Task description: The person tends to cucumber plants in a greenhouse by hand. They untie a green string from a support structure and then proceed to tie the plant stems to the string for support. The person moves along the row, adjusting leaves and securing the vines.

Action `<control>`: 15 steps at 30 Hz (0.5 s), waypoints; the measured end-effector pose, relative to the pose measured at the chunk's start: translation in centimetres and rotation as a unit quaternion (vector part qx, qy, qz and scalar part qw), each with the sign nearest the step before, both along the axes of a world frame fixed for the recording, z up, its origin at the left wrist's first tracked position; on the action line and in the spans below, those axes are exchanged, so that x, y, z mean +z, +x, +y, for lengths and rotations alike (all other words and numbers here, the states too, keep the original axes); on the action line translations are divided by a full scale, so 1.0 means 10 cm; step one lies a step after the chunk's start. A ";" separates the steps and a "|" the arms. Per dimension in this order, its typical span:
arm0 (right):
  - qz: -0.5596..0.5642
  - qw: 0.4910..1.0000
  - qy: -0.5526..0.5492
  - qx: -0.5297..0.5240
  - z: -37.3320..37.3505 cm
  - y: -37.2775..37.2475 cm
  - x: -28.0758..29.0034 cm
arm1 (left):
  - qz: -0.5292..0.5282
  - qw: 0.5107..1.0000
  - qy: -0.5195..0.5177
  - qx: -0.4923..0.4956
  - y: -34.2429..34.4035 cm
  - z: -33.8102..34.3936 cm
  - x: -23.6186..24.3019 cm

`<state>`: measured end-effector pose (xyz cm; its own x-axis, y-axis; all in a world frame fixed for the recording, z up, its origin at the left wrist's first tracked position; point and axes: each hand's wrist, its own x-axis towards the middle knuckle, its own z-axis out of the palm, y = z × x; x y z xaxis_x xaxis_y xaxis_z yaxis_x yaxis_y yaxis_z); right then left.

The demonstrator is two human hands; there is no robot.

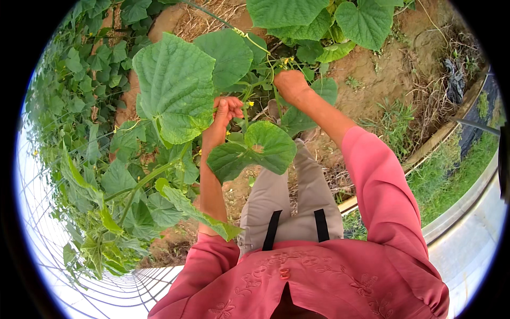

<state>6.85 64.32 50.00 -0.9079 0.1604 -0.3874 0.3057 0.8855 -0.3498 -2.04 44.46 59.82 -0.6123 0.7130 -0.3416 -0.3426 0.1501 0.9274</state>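
Note:
A cucumber vine (246, 95) with broad leaves and small yellow flowers climbs between my two hands. My left hand (228, 110) is closed beside the stem, its fingers curled together; whatever they hold, if anything, is too small to make out. A large leaf (178, 85) overlaps the side of that hand, and a lower leaf (260, 150) with a brown spot hangs in front of my wrist. Near another flower (287, 61), my right hand (291, 85) is a fist against the vine. Its fingertips are turned away, so their hold is hidden.
Dense vines (101, 80) fill the left side, with thin netting along the edge. A leafy shoot (143, 181) reaches across in front of my left forearm. Bare soil (366, 74) and dry stalks lie at the right, bordered by a wooden edge (425, 151) and grass.

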 end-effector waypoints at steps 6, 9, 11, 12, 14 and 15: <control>-0.024 0.999 -0.015 -0.028 0.05 0.00 -0.07 | -0.031 0.999 0.027 0.000 0.04 0.03 -0.03; 0.009 0.992 -0.056 -0.108 0.06 -0.07 -0.10 | -0.025 0.999 0.034 0.030 0.04 -0.02 -0.02; 0.014 0.995 -0.048 -0.084 0.10 -0.07 -0.08 | -0.021 0.998 0.031 0.046 0.03 -0.04 -0.02; 0.015 0.996 -0.043 -0.073 0.11 -0.07 -0.07 | -0.020 0.998 0.026 0.051 0.04 -0.05 -0.01; -0.030 0.998 -0.016 -0.055 0.12 -0.06 -0.04 | -0.023 0.999 0.019 0.044 0.02 -0.05 -0.02; -0.051 0.998 -0.004 -0.042 0.10 -0.06 -0.02 | -0.024 0.999 0.015 0.037 0.01 -0.08 -0.02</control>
